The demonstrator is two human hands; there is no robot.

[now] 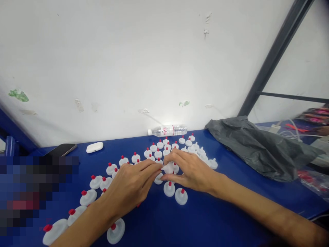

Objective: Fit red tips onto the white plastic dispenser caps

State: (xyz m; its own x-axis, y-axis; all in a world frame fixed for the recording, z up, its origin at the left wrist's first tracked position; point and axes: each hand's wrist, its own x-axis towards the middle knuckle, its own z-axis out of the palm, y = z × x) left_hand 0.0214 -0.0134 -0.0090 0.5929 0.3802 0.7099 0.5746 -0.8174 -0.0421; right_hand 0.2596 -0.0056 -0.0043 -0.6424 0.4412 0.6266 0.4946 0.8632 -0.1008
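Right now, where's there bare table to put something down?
Bare blue table lies on the near side of the right forearm, and between that forearm and the grey bag. A narrow strip runs between the white case and clear bottle. Red-tipped white discs crowd around the left hand and right hand.

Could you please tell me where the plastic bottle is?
The plastic bottle lies centrally in the head view, beside the wall, beyond the red-tipped discs.

Left hand (135, 180) and right hand (191, 168) at a cap (168, 167).
The right grips it, the left adjoining; red-tipped caps (181, 197) spread around on the table (226, 212); a bottle (168, 130) lies by the wall (128, 68).
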